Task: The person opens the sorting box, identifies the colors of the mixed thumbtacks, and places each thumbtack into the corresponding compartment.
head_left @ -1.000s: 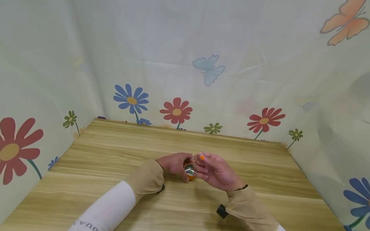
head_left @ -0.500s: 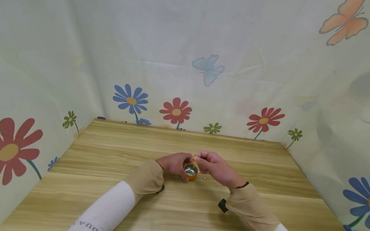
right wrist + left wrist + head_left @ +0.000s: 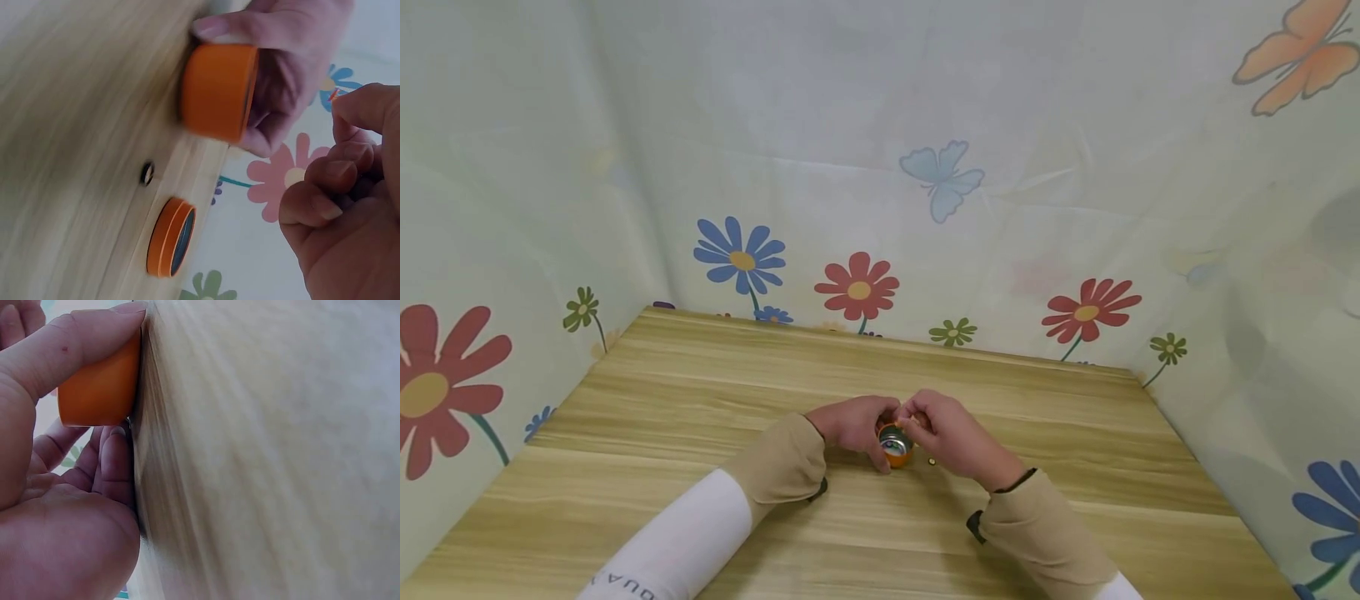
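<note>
My left hand [image 3: 859, 425] grips a round orange tin [image 3: 895, 457] standing on the table, its thumb and fingers around the side. The tin's open top faces up in the head view and shows a shiny metal inside with something small and green at the bottom. My right hand [image 3: 953, 435] is just above the tin's right rim. Between its thumb and index fingertip it pinches a tiny orange piece [image 3: 334, 95], whose kind is too small to tell. In the left wrist view, my left thumb [image 3: 81, 347] presses the tin's orange wall [image 3: 100, 390].
A small dark ring-like piece [image 3: 147, 173] lies on the wood-grain table [image 3: 737, 375] right of the tin. Beyond it in the right wrist view is an orange lid [image 3: 164, 240]. A flower-printed cloth [image 3: 790, 175] encloses the table's back and sides.
My right hand has turned from palm up to palm down, carrying the tiny orange piece left toward the tin's rim. The small ring-like piece has come into view. The left hand keeps its hold.
</note>
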